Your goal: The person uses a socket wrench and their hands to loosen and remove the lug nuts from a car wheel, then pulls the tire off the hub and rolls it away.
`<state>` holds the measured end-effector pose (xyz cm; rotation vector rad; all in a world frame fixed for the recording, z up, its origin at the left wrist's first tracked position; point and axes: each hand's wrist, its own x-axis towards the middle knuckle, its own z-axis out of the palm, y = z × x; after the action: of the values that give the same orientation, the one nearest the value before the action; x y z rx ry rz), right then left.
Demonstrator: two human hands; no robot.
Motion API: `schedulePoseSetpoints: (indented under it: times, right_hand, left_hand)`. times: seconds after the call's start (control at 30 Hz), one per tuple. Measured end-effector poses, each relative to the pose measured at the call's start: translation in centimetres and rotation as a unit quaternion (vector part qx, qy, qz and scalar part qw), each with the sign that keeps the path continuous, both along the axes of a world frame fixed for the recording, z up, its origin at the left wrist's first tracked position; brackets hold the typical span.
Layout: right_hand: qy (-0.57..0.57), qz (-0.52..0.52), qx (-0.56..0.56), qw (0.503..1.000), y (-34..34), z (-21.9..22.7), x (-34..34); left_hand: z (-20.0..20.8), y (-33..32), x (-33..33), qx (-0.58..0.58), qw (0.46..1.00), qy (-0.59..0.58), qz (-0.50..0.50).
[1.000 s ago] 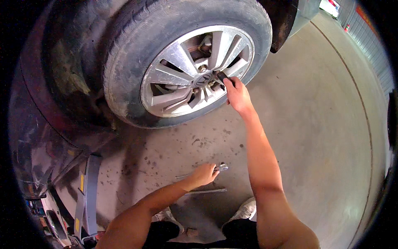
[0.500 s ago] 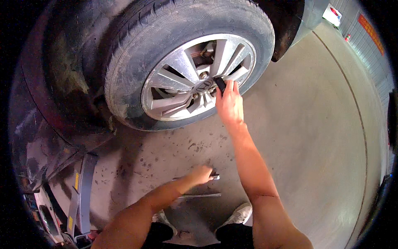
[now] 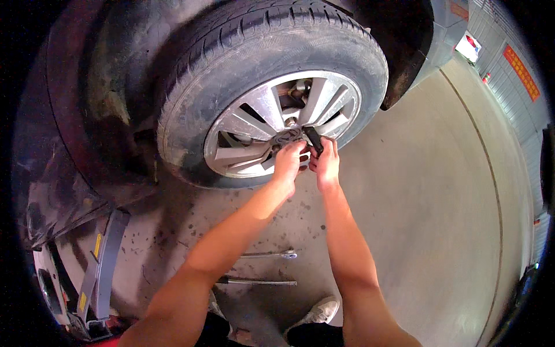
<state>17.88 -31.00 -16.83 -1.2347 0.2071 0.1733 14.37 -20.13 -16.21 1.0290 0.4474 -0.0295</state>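
A silver alloy wheel (image 3: 263,95) with a worn black tyre (image 3: 193,110) fills the upper middle, mounted on a dark car. My right hand (image 3: 327,166) is closed around a black cylindrical socket (image 3: 313,140), its far end against the wheel near the hub. Close beside it, my left hand (image 3: 287,165) reaches the lower edge of the hub cap (image 3: 287,136) with curled fingers. What those fingertips grip, if anything, is hidden. A bare wheel bolt (image 3: 290,122) shows above the hub cap.
On the floor below my forearms lie a ratchet wrench (image 3: 283,254) and a metal bar with a dark grip (image 3: 263,282). A grey lift arm (image 3: 111,260) with yellow labels stands at lower left, under the car body (image 3: 63,133). My shoes are near the bar.
My left hand has risen from the ratchet wrench on the floor to the wheel hub, leaving the wrench lying there. My right hand stays at the hub with the socket.
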Motion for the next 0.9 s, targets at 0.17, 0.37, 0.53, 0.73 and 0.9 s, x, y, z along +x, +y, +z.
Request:
schedulePoseSetpoints:
  times: [0.17,0.37,0.53,0.73,0.9]
  right_hand:
    - [-0.383,-0.053,-0.359,0.85,-0.6,-0.1,-0.8]
    - [-0.357,-0.092,-0.283,0.886,0.3,-1.6,-1.1]
    - [-0.018,0.001,-0.26,0.965,-1.1,-0.9,-1.0]
    - [-0.345,-0.118,-0.413,0.835,-0.2,1.5,-2.7]
    - [-0.215,-0.171,-0.201,0.94,0.5,0.3,-2.5]
  left_hand:
    - [1.6,-1.4,1.0,0.01,1.0,0.02,-0.011]
    - [0.1,-2.5,2.5,-0.07,0.995,-0.048,0.058]
    - [-0.8,-1.5,2.4,-0.14,0.989,-0.042,0.028]
    - [-0.4,-1.0,2.4,-0.067,0.997,-0.031,-0.004]
    - [-1.5,-0.2,3.3,-0.128,0.991,-0.038,-0.01]
